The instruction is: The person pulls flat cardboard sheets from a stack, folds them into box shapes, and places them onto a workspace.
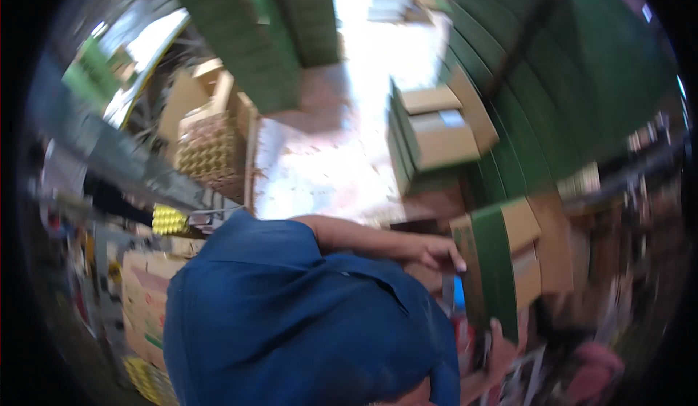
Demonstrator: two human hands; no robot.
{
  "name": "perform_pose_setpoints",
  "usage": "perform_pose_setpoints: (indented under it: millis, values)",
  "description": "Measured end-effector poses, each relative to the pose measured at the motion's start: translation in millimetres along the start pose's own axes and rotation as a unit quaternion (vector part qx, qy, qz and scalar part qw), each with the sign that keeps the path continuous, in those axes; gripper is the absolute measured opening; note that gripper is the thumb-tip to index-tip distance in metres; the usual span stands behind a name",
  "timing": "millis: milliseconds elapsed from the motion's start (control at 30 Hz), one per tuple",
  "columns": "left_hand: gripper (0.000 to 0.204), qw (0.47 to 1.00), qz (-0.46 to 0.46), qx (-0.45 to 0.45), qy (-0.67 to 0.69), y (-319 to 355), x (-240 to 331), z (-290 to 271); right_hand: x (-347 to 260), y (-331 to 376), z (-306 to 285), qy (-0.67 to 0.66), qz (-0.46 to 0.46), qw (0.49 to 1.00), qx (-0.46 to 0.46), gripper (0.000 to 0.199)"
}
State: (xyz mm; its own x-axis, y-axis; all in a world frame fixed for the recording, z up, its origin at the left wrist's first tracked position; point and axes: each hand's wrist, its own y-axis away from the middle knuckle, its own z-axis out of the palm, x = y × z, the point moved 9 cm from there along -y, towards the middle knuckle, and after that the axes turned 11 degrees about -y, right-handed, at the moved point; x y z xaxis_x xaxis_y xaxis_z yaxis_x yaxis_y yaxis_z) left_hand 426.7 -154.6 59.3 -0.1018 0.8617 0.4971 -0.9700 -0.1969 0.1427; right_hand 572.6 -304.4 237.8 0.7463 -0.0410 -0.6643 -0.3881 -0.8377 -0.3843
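The picture is tilted and blurred. My blue shirt (291, 319) fills the lower left. My left hand (438, 253) reaches across to the right, and its fingers rest on the upper edge of a green and brown cardboard carton (498, 268). My right hand (502, 353) grips the lower end of that carton near the bottom edge. The carton stands on end between my two hands, its brown flaps partly open.
Stacks of green flat cartons (251, 35) rise at the top, and more (523, 122) curve along the right. A pile of cartons with brown flaps (436, 129) sits on the pale floor (320, 166). Yellowish moulded trays (207, 151) stand at the left. A brown box (145, 289) is at the lower left.
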Motion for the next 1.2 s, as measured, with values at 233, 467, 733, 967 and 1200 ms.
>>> perform_pose_setpoints:
  millis: [233,467,733,967,1200]
  values:
    - [0.043,0.994,0.013,-0.024,-0.102,-64,-41,-43,133,19,84,-0.256,0.274,0.914,-0.156,0.038]
    - [0.057,0.878,0.116,0.282,-0.368,-126,-48,-177,291,55,132,-0.085,0.174,0.976,-0.104,0.041]
    - [0.066,0.590,-0.089,0.238,-0.766,-165,19,-166,310,53,137,-0.150,0.451,0.878,-0.064,0.040]
    - [0.070,0.529,0.083,0.306,-0.787,-186,19,-180,259,-117,63,0.085,0.042,0.978,0.186,0.044]
    - [0.080,0.581,-0.006,0.323,-0.747,-194,20,-167,277,-106,199,0.161,0.222,0.934,-0.230,0.083]
